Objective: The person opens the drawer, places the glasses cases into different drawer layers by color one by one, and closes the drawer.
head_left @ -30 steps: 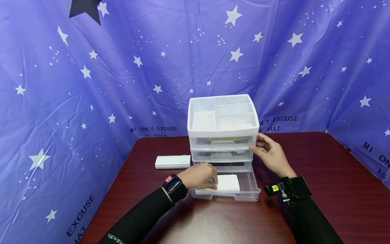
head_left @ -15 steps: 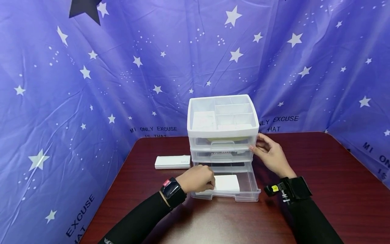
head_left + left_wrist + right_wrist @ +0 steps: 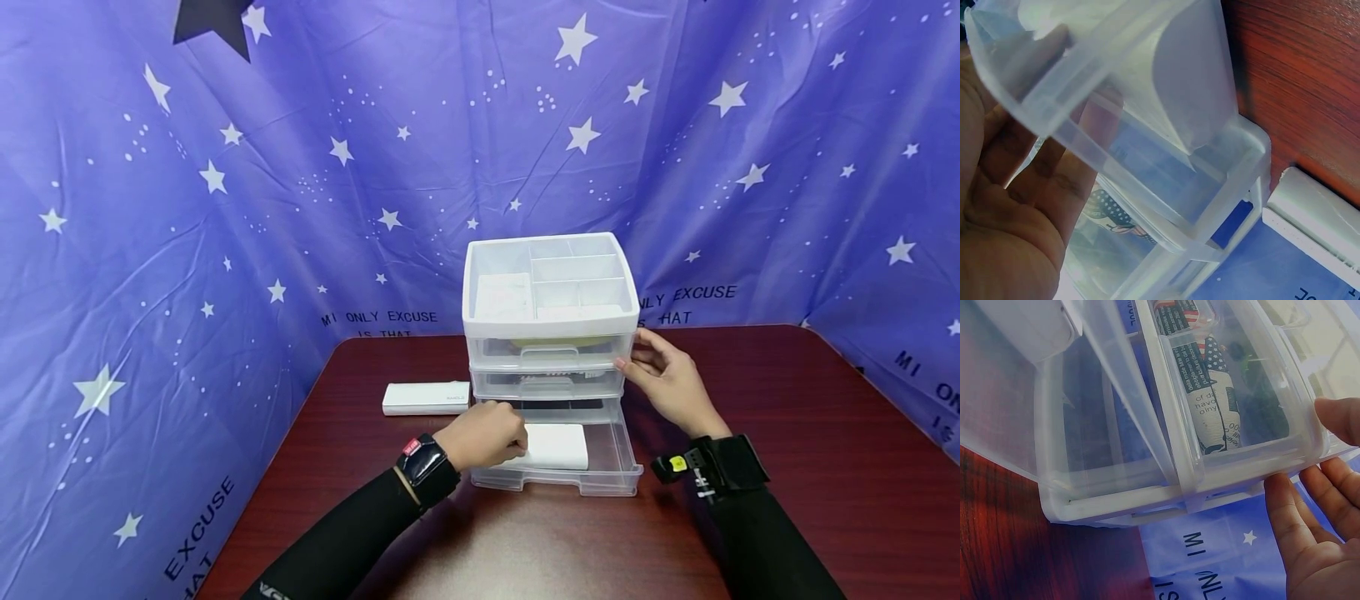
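On the table stands a white drawer unit (image 3: 551, 327) with clear drawers; its bottom drawer (image 3: 609, 482) is pulled out. Inside that drawer lies a white oblong case (image 3: 558, 447), its left end gripped by my left hand (image 3: 483, 435). In the left wrist view the fingers pass behind the drawer's clear wall to the case (image 3: 1191, 75), and their tips are partly hidden. My right hand (image 3: 667, 383) holds the unit's right front edge. The right wrist view has that thumb (image 3: 1338, 419) on the front and the other fingers along the side.
A second white case (image 3: 425, 398) lies on the dark red table (image 3: 780, 400), just left of the unit. Printed fabric items (image 3: 1213, 394) are in a closed drawer. A divided tray (image 3: 577, 267) tops the unit. A blue star-patterned curtain (image 3: 420, 167) hangs behind.
The white case in the drawer has shifted slightly backward with my left hand on it. The left hand earlier drew back a little to the left. My right hand stays put.
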`<state>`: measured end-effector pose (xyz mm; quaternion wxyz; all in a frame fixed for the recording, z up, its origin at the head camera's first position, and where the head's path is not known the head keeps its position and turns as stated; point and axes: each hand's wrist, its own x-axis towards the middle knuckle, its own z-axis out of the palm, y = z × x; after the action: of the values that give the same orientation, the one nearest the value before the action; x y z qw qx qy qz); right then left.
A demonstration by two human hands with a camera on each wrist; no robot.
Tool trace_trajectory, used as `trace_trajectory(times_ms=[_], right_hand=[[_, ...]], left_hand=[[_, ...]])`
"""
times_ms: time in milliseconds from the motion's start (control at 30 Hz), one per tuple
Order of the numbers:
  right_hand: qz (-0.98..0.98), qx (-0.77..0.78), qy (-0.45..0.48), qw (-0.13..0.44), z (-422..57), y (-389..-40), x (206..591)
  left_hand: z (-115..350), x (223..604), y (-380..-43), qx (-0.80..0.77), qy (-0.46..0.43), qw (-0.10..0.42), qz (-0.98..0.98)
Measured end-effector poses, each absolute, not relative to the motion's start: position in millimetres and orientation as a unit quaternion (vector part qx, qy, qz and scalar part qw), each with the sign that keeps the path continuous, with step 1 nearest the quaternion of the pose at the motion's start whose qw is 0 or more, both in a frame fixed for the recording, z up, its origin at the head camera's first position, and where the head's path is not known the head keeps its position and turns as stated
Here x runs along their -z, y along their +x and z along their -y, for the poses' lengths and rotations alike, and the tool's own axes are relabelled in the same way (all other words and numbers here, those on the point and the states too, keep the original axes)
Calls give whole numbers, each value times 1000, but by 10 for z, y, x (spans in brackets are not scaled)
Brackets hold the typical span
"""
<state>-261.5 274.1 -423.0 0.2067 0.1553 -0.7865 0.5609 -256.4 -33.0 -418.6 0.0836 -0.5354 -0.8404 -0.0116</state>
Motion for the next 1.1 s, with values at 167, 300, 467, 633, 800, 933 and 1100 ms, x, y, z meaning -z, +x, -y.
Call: trace_trajectory(times_ms=[167, 300, 467, 633, 800, 933, 1100], right_hand=[[784, -566, 154, 204, -2732, -2605, 4224], [783, -569, 152, 200, -2740, -2600, 4221], [780, -567, 166, 206, -2742, -2603, 4223], [778, -570, 169, 205, -2745, -2607, 4229], [781, -572, 155, 199, -2748, -2595, 4229], [785, -568, 150, 197, -2748, -2595, 4237], [791, -560, 149, 197, -2754, -2602, 4232]], left_hand=[[336, 4199, -2607, 11, -538, 89, 838], [337, 4209, -2642, 6, -542, 96, 835], [335, 4203, -2665, 5, -542, 98, 835], [323, 4202, -2699, 8, -538, 97, 837], [306, 4218, -2736, 3, -533, 100, 840], [299, 4228, -2760, 0, -526, 108, 843], [292, 4235, -2789, 2, -527, 114, 842]])
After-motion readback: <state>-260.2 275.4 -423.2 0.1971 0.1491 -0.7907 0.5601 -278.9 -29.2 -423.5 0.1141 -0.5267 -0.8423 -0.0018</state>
